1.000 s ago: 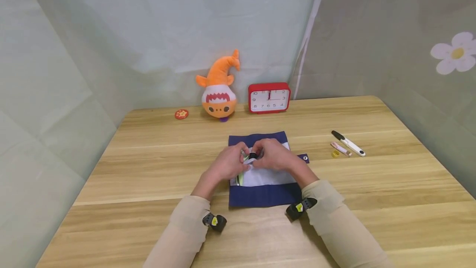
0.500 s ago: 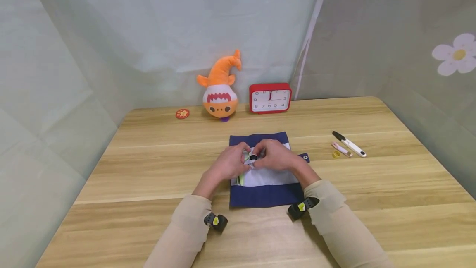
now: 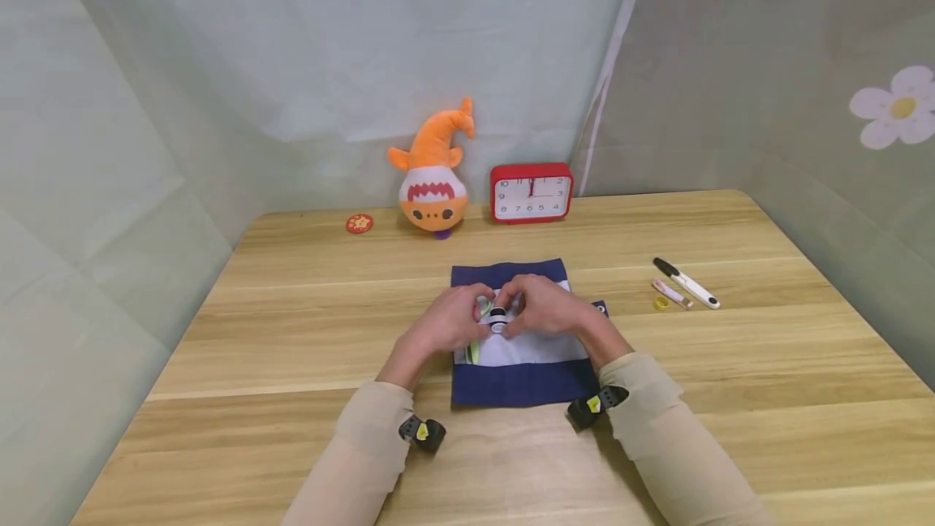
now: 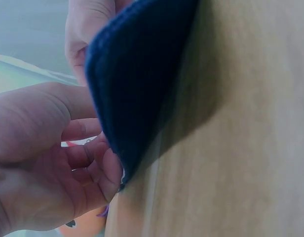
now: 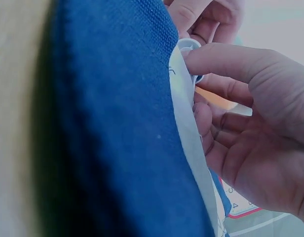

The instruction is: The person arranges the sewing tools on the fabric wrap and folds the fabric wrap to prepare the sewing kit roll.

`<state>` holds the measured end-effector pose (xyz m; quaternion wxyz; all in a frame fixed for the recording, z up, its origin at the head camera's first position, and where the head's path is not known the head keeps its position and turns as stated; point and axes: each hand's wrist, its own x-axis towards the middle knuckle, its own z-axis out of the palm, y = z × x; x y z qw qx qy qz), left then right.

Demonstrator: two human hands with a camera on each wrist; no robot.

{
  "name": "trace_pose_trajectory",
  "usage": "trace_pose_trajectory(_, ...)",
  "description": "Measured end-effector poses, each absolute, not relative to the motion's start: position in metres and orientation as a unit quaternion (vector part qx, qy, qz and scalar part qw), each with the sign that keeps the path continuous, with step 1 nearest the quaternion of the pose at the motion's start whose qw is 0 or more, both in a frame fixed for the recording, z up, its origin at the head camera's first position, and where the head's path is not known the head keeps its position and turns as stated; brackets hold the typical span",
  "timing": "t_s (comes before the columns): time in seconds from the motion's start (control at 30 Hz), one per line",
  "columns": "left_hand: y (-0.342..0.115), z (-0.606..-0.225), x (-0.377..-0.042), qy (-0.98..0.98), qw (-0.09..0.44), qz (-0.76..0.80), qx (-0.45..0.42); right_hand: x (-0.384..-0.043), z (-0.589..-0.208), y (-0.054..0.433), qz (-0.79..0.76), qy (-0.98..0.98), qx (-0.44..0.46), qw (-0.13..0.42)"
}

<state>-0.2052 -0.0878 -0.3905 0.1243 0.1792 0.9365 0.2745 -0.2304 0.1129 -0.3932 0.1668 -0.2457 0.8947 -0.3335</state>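
A blue cloth pouch (image 3: 522, 384) with a pale inner panel (image 3: 544, 350) lies unfolded on the table. On the panel sits a small thread spool (image 3: 498, 321), black with white ends and a white band across its middle. From the left, my left hand (image 3: 456, 319) holds the spool with curled finger and thumb. My right hand (image 3: 540, 305) pinches its right side. In the right wrist view, the right thumb touches the white spool end (image 5: 189, 44). The pouch edge (image 4: 137, 64) hides part of the left fingertips in the left wrist view.
To the right lie a black-and-white pen-like tool (image 3: 687, 283), a small pink item (image 3: 671, 294) and a yellow ring (image 3: 661, 303). An orange shark plush (image 3: 433, 177), a red clock (image 3: 532, 193) and a red disc (image 3: 359, 223) stand or lie at the back.
The white band, earlier bowed loosely at the spool's near side, now lies across its middle, and the white near end shows. The right thumb has shifted slightly right; the pouch stays put.
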Motion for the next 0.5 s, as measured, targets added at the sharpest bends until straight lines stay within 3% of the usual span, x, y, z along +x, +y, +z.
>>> trace_pose_trajectory(0.5,-0.0873,-0.3912,-0.2058,0.938,0.122,0.272,0.178,-0.2352,-0.396,0.115,-0.343,0.888,-0.248,0.18)
